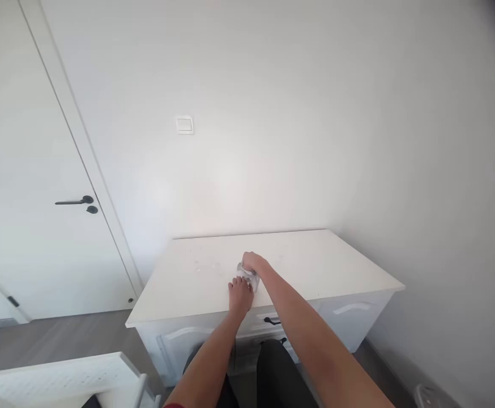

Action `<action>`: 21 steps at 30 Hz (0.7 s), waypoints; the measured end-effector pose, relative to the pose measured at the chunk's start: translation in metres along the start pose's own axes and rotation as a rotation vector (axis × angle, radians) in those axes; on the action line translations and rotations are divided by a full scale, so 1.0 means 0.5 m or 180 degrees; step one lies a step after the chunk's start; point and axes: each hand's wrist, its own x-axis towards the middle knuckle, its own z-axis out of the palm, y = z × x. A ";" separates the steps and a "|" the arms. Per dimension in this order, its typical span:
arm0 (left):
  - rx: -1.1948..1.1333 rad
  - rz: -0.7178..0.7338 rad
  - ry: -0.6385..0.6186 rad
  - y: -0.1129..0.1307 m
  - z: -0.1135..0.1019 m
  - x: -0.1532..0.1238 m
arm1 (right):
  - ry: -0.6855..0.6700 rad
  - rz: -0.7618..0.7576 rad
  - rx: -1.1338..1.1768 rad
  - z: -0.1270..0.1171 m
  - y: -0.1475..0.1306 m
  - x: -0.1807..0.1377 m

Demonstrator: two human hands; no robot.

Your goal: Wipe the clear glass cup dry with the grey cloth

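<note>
1. On the white table (315, 266), near its front edge, your two hands meet over a small clear object (247, 276), glass or plastic by its look; its exact form is too small to make out.
2. Your right hand (254, 262) caps the object from above, fingers curled down over its top. Your left hand (240, 293) lies against its near side, fingers narrow and pressed to it. Whether either hand truly clamps it cannot be told at this size.
3. Risk, as a judgement: the object sits close to the table's front edge, so a slip of the lower hand could push it off toward the floor (60, 334). A smooth, transparent wall gives little friction, and a twist from above against a loose hold below could make it spin or tip.
4. Materials: the table top is matt white, flat and rectangular, with faint smudges left of the hands. Below it, white drawer fronts carry arched mouldings and a dark handle (272, 322).
5. Surroundings: a plain white wall bears a square light switch (184, 124); at left a white door (26, 170) has a dark lever handle (75, 201).
</note>
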 end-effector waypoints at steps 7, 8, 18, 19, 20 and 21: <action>-0.0013 0.0000 0.0089 0.001 0.006 0.001 | -0.1137 -0.0383 0.0195 -0.029 0.025 -0.009; -0.0017 0.0010 0.0092 0.001 0.007 0.001 | -0.1225 -0.0468 0.0243 -0.031 0.030 -0.012; -0.0152 -0.0038 -0.0070 -0.013 0.011 0.010 | -0.1539 -0.1291 0.0090 -0.048 0.027 -0.024; -0.0172 -0.0084 -0.0074 -0.014 0.010 0.011 | -0.1624 -0.1356 0.0057 -0.050 0.022 -0.025; -0.0192 -0.0142 -0.0067 -0.015 0.009 0.011 | -0.1715 -0.1420 0.0026 -0.051 0.018 -0.027; -0.0208 -0.0214 -0.0046 -0.015 0.009 0.011 | -0.1791 -0.1485 0.0004 -0.051 0.013 -0.029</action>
